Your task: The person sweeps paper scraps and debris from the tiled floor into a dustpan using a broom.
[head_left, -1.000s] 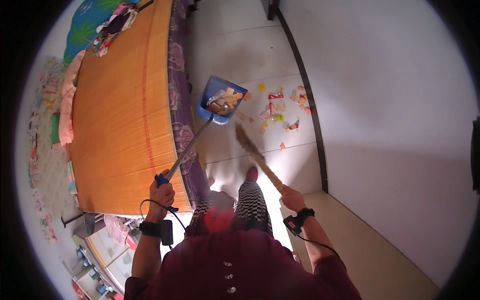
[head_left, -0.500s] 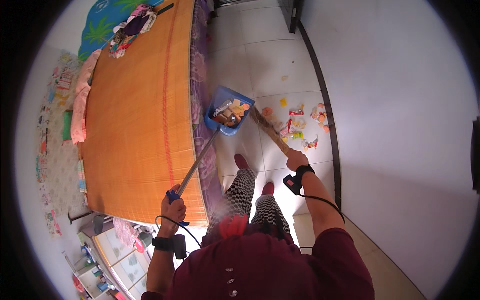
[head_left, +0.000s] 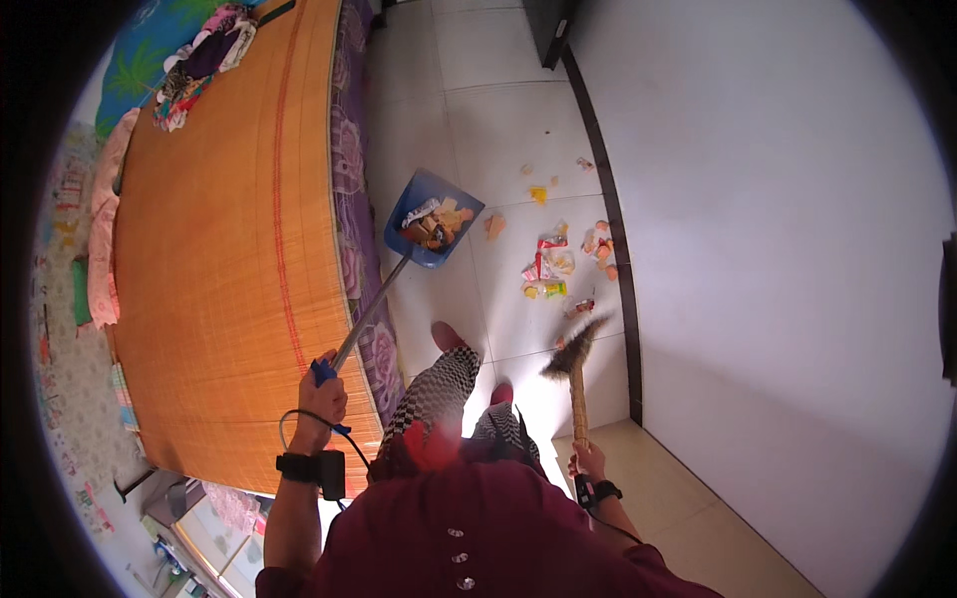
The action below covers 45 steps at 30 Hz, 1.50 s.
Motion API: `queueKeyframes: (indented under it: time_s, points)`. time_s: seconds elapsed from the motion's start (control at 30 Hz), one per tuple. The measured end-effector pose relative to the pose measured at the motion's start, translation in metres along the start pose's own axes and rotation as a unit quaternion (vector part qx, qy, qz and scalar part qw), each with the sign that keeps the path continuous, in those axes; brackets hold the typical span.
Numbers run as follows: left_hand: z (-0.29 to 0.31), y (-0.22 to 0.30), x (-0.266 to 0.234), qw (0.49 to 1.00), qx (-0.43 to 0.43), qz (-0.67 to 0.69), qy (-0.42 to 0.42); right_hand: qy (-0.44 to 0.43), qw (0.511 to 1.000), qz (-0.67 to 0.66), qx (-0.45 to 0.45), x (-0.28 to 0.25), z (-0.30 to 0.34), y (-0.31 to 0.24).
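Observation:
My left hand (head_left: 323, 399) is closed round the blue grip of a long-handled dustpan (head_left: 431, 257). Its blue pan rests on the floor by the bed and holds wrappers, peel and crumpled scraps. A short straw hand broom (head_left: 578, 359) is in my right hand (head_left: 588, 460), fingers wrapped round its pale handle. The bristles sit low near the near end of the litter, close to a red and white wrapper (head_left: 578, 307). More litter lies between pan and wall: a yellow scrap (head_left: 538, 193), an orange scrap (head_left: 494, 227), a yellow-green wrapper (head_left: 551, 289) and orange peel-like pieces (head_left: 602, 251).
On the left stands a bed with an orange woven mat (head_left: 219, 249) and a purple floral side cover (head_left: 351, 169). A white wall (head_left: 778, 249) with dark skirting (head_left: 610, 199) bounds the right. A dark door edge (head_left: 548, 35) is at the far end. Pale tiles (head_left: 508, 120) cover the floor.
My right hand has drawn the broom away from the dustpan, back toward me on the right. An orange scrap now lies beside the pan's lip. The whole view has shifted slightly.

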<state>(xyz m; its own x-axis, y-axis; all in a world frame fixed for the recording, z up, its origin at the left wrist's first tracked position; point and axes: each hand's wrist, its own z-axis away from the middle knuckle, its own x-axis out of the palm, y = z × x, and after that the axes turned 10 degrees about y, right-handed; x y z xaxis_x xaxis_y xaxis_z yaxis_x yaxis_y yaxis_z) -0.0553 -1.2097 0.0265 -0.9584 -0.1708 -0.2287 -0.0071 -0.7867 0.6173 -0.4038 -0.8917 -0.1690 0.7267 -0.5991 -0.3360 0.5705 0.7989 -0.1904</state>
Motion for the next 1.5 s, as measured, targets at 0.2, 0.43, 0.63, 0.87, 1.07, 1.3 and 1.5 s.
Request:
queueKeyframes:
  time_s: [0.2, 0.43, 0.63, 0.87, 1.07, 1.3, 1.5]
  points:
    - [-0.038, 0.032, 0.007, 0.999, -0.017, -0.027, -0.028, -0.223, 0.892, -0.334, 0.206, 0.050, -0.099, -0.029]
    - [-0.055, 0.047, 0.016, 0.999, -0.009, -0.036, -0.018, -0.073, 0.988, -0.125, 0.047, 0.176, -0.048, -0.195]
    - [-0.074, 0.055, 0.024, 0.999, -0.010, 0.012, -0.048, -0.087, 0.990, -0.030, -0.105, 0.154, -0.027, -0.236]
    - [-0.074, 0.079, 0.045, 0.999, -0.004, 0.041, -0.029, -0.011, 0.998, 0.027, -0.061, 0.068, -0.014, -0.185]
    - [-0.077, 0.109, 0.098, 0.999, -0.009, 0.028, -0.023, 0.009, 0.970, -0.140, 0.197, 0.017, -0.072, -0.185]
    - [-0.084, 0.130, 0.149, 1.000, -0.011, 0.018, 0.006, -0.058, 0.959, -0.093, 0.261, 0.003, -0.113, -0.244]
    - [-0.088, 0.130, 0.163, 0.994, -0.019, 0.104, -0.012, 0.014, 0.864, 0.421, -0.277, -0.012, -0.044, -0.312]
